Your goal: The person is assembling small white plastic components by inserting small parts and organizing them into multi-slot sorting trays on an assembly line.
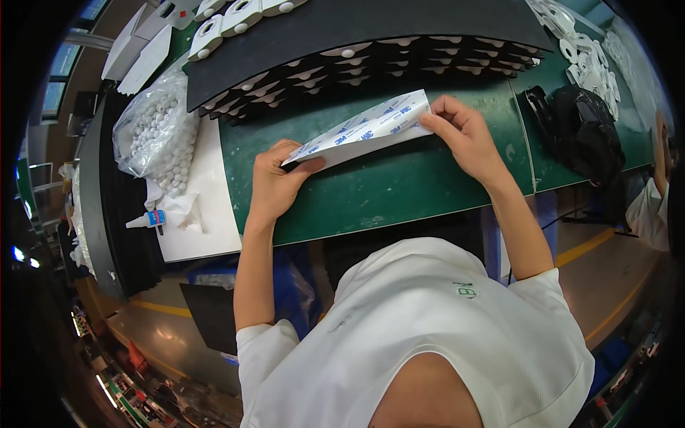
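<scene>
I see my left hand point(275, 187) and right hand point(464, 135) each pinching one end of a white printed liner sheet point(364, 132), held just above the green mat point(385, 185). It looks folded, though I cannot be sure. A bag of white beads point(157, 132) lies off to the left.

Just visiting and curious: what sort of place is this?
Probably a factory assembly bench: a green work mat, rows of small white parts on black sheets, a bag of white beads and a glue bottle.

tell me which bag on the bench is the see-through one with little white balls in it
The clear plastic bag at the left end of the bench, beside the white sheet. The other bag, on the right, is black and opaque.
</scene>
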The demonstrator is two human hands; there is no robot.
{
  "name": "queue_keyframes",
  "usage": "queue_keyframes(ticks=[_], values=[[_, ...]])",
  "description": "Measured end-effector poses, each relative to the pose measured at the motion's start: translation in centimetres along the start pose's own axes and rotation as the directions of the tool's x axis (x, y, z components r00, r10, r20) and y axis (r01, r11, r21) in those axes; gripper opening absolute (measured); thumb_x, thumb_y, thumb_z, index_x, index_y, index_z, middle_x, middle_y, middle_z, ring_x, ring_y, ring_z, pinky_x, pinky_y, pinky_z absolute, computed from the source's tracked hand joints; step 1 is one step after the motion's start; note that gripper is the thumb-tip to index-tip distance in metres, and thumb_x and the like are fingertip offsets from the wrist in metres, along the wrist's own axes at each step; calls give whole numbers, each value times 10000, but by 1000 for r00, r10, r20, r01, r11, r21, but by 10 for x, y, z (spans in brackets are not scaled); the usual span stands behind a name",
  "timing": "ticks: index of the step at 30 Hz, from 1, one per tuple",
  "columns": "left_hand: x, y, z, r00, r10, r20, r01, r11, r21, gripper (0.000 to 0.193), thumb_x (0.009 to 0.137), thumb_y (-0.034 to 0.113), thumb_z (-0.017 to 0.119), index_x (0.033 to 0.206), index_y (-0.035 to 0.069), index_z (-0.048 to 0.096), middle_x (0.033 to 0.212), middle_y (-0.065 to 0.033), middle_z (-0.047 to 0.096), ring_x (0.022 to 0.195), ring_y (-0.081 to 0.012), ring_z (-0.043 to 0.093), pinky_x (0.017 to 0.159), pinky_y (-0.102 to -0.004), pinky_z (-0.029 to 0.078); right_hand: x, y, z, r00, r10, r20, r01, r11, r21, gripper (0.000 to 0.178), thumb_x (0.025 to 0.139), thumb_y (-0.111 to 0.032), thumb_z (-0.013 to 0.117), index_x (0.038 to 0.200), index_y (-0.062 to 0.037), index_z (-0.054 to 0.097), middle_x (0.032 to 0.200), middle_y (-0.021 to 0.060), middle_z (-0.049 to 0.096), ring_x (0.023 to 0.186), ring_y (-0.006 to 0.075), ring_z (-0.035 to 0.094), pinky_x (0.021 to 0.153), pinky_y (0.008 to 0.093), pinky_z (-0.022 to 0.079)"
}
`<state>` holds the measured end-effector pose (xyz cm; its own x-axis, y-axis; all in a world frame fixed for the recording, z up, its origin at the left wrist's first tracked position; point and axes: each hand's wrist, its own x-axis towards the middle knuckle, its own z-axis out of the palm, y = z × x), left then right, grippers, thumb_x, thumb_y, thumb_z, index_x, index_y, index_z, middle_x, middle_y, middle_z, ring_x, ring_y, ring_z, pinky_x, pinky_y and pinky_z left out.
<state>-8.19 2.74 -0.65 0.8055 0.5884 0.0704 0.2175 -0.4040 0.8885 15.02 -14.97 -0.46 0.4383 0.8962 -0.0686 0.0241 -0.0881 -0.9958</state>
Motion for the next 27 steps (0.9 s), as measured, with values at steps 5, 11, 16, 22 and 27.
queue_keyframes(ticks=[5,11,16,22,27], values=[[6,16,16,976,-200,-88,127,847,-515,139,767,27,666,891,-24,627,811,-15,622,760,-68,531,710,-210,431,-1,-8,-10,990,-122,-73,124,992,29,84,872,-104,555,867,-20,550,797,-33,531,737,26,465,666,168,371],[23,26,42,968,211,-133,-226,968,-109,472,637,12,713,1093,30,592,1064,-78,590,942,-164,524,730,-243,420,-73,-38,-73,854,-425,-300,327,887,-327,80,872,-32,514,941,-17,551,884,21,556,846,103,530,787,212,406],[11,24,44,966,242,-91,-225,961,164,437,703,12,648,1132,46,576,1098,-81,569,952,-168,527,706,-245,415,-236,-40,-197,583,-453,-674,601,799,-17,162,879,-109,541,1022,-36,560,1037,86,578,1016,224,531,914,360,420],[15,21,59,987,139,-80,-128,983,128,286,832,38,567,1117,19,569,1076,-69,575,896,-121,534,704,-209,404,-493,159,-296,179,17,-984,574,810,118,120,880,-139,553,946,-40,563,835,75,574,832,166,558,821,323,468],[13,20,62,980,135,-146,-112,981,159,271,858,72,556,1122,8,563,1056,-65,592,882,-112,539,734,-215,411,-557,327,-235,-310,781,-542,344,624,701,251,836,-276,623,684,-104,522,585,15,485,470,119,468,465,242,467]])
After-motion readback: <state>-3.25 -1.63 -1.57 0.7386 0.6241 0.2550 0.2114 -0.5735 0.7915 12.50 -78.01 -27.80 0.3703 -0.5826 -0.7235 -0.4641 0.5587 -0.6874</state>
